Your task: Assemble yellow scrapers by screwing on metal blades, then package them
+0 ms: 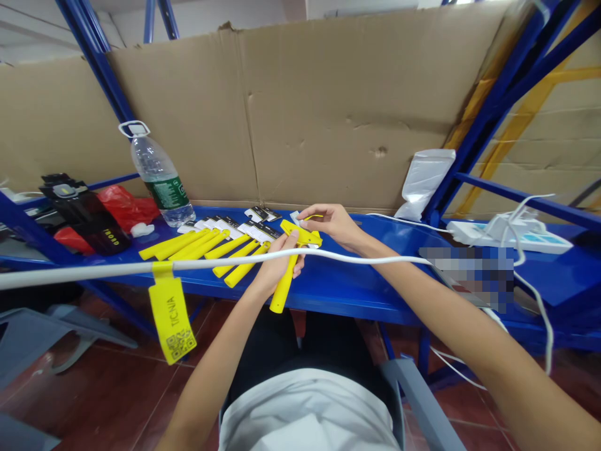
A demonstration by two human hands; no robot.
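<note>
My left hand (278, 264) is closed around a yellow tool (283, 285) with a long tube-like handle and a wider, angled yellow head. The handle points down toward me, past the table's front edge. Just above the head, my right hand (337, 224) pinches a thin yellow strip (313, 217); a small whitish piece shows by its fingertips. Whether the strip joins the tool, I cannot tell. Left of my hands, several yellow handles (201, 243) lie side by side, with black-and-white cards (251, 230) at their far ends.
A white cable (357, 257) with a yellow tag (171, 319) crosses the foreground. On the blue table (357, 285) stand a clear bottle (162, 178) and a black bottle (89, 216), left, near a red bag (126, 207). A white power strip (544, 241) lies right. Cardboard (328, 113) walls the back.
</note>
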